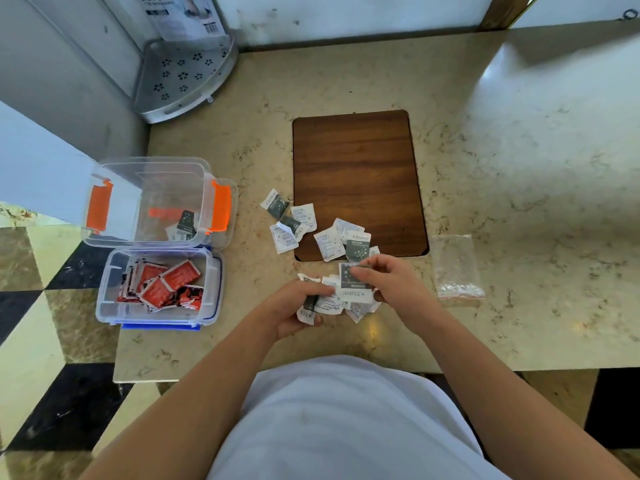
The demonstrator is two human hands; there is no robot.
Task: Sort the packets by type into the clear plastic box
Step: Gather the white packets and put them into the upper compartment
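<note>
Several white and dark green packets [329, 237] lie loose on the counter and on the near left corner of a wooden board [356, 168]. My left hand [294, 310] grips a bunch of these packets. My right hand [391, 282] pinches one dark green and white packet [353, 282] and lays it against that bunch. At the left, a clear box with orange clips [114, 230] holds a few green and white packets [181, 226]. In front of it a clear box with blue clips [104, 306] is filled with red packets [162, 285].
An empty clear zip bag [457, 268] lies on the marble counter to the right of my hands. A grey perforated corner shelf [183, 74] stands at the back left. The counter's left edge runs just beside the boxes, over a checkered floor.
</note>
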